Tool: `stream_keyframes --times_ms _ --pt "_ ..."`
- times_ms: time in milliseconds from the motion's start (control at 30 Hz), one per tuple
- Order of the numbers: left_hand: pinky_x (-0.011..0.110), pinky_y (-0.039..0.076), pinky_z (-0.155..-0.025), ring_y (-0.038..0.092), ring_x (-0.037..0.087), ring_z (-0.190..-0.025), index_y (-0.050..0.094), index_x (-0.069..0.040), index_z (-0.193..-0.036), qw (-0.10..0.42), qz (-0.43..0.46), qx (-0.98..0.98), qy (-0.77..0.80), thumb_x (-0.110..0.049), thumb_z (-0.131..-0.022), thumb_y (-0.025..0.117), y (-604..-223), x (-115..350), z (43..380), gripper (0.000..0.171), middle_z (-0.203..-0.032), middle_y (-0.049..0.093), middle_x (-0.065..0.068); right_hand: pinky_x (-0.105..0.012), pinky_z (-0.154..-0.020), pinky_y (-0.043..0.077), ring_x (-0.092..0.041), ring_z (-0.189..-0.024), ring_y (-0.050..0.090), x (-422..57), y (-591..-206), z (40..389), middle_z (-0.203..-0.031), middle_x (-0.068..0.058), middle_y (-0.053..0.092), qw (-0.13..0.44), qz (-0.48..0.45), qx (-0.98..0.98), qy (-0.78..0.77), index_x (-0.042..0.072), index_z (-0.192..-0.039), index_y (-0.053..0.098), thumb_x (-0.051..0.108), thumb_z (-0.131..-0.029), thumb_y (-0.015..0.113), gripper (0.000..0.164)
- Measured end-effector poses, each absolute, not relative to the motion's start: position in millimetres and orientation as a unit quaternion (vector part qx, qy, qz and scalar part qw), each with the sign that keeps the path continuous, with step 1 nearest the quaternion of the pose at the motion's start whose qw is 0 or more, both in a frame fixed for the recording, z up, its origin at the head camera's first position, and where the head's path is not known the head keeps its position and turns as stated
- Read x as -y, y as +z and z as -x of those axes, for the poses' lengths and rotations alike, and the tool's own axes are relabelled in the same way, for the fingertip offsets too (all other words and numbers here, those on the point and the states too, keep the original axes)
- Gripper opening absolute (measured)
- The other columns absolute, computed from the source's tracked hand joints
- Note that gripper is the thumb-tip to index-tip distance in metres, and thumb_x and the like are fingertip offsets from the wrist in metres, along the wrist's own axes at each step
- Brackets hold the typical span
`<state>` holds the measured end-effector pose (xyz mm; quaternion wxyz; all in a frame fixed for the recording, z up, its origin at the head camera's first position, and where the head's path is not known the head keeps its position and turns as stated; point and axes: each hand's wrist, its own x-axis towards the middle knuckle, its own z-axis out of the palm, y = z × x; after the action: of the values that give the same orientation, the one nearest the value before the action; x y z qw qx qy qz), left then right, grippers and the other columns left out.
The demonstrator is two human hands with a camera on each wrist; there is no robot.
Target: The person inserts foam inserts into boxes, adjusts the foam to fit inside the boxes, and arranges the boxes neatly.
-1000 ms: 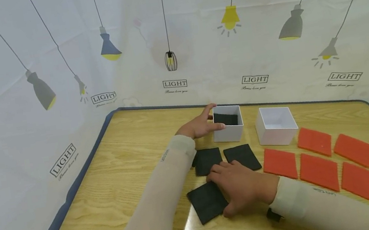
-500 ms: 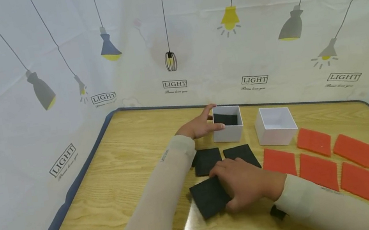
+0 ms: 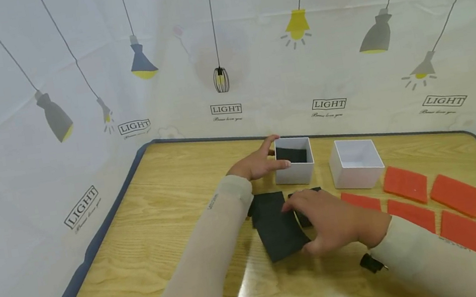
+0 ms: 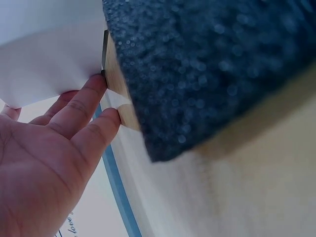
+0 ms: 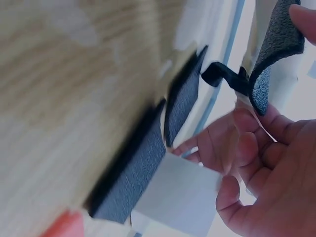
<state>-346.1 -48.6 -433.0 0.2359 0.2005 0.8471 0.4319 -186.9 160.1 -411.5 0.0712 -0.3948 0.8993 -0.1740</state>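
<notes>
My left hand holds the left side of a white square box, thumb at the front and a finger at the back corner. A black foam square leans inside that box. Between thumb and fingers, my right hand pinches another black foam square, raised off the table and bent in the right wrist view. Beneath it are two more black squares, the left one partly covered, the right one largely behind the right hand. A black foam square looms large in the left wrist view.
A second white box stands right of the first, with nothing visible in it. Several red foam squares lie on the wooden table at the right, some partly behind the right arm. A printed cloth hangs behind the table.
My right hand has lifted the nearest black foam square off the table and moved it forward and right, over the other black squares. The left hand stays on the box.
</notes>
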Motion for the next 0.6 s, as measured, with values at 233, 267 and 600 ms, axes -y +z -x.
stream_keyframes --times_ms 233,267,600 --pt "0.061 0.03 -0.123 0.037 0.038 -0.154 0.008 -0.043 -0.167 0.233 -0.193 -0.85 0.43 -0.058 -0.093 0.073 -434.2 48.0 344.7 0.099 -0.169 0.034 0.015 -0.053 -0.107 0.049 -0.021 -0.123 0.059 -171.5 -400.1 191.0 -0.135 -0.002 0.063 0.076 0.375 -0.903 -0.194 0.011 -0.137 0.06 0.034 -0.072 0.088 0.075" --pt "0.061 0.03 -0.123 0.037 0.038 -0.153 0.008 -0.044 -0.167 0.233 -0.192 -0.851 0.429 -0.058 -0.093 0.073 -434.3 47.9 344.8 0.099 -0.169 0.034 0.015 -0.052 -0.107 0.049 -0.021 -0.123 0.059 -172.9 -398.9 191.4 -0.136 -0.002 0.063 0.074 0.374 -0.904 -0.192 0.011 -0.137 0.06 0.034 -0.072 0.088 0.075" --pt "0.06 0.031 -0.122 0.037 0.039 -0.154 0.007 -0.04 -0.168 0.233 -0.198 -0.851 0.428 -0.058 -0.094 0.072 -434.2 47.7 346.4 0.1 -0.169 0.034 0.017 -0.051 -0.104 0.05 -0.022 -0.12 0.059 -182.6 -387.7 198.0 -0.134 -0.004 0.063 0.061 0.359 -0.914 -0.177 0.01 -0.137 0.058 0.037 -0.073 0.085 0.074"
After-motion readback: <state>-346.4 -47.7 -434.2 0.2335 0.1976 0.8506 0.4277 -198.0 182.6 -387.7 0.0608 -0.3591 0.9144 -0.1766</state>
